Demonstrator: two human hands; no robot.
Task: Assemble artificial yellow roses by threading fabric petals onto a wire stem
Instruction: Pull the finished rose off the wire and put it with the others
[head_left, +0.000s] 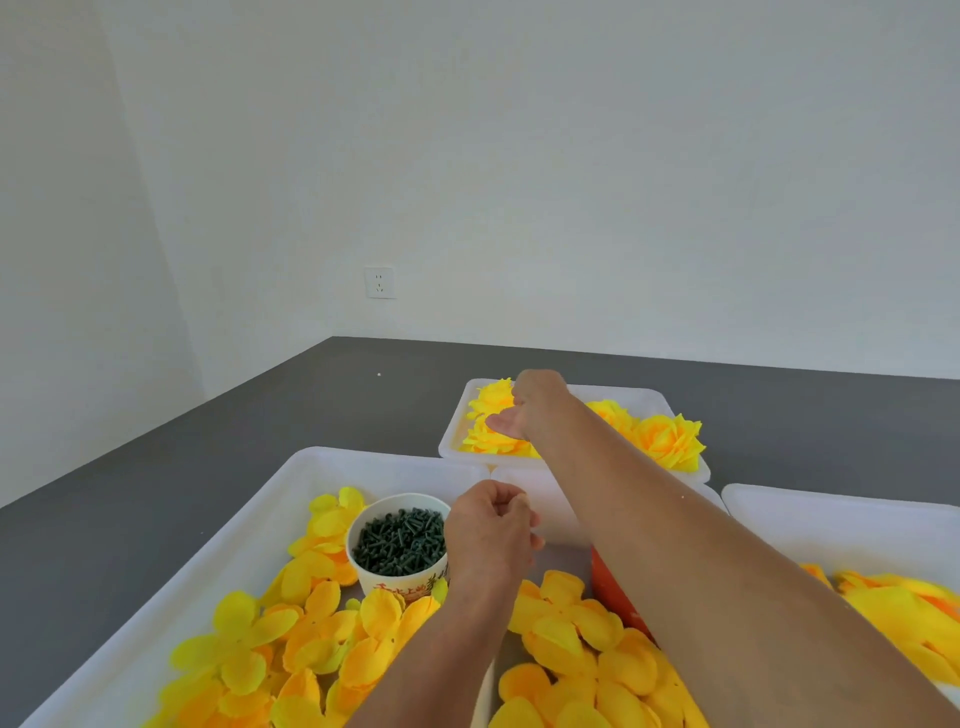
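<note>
Far left: dark grey tabletop (156, 493), white wall behind, wall socket (380, 282) low on it.

Nearest on the left, a large white tray (291, 470) holding loose yellow fabric petals (270, 639), spread flat in a heap, probably so single layers can be picked off easily. Standing among them, a paper cup (399, 543) filled with small dark green stem pieces (400, 540), upright and close to the working spot, within easy reach.

Just right of the cup, the left hand (491, 538), raised above the tray with fingers curled inward and fingertips gathered near the thumb. Whether anything small sits in that pinch cannot be told; nothing shows between the fingers. No wire stem visible in it either.

Beyond, at the far edge of the work area, a smaller white tray (649, 397) with finished yellow roses (667, 441) lying in it, evidently the collection place for completed flowers. Reaching across into its left end, the right hand (535, 410), thumb stuck out and fingers bent down out of sight onto a rose (493, 397) there. Gripping or letting go: cannot tell, since the fingers are hidden behind the back of the hand.

Under the right forearm, a second petal heap (571, 639) and a red-orange container (615, 597), partly covered.

Far right, another white tray (831, 501) with more yellow petals (904, 613).

Likely stage: one rose being set down or placed, next one not yet begun.
</note>
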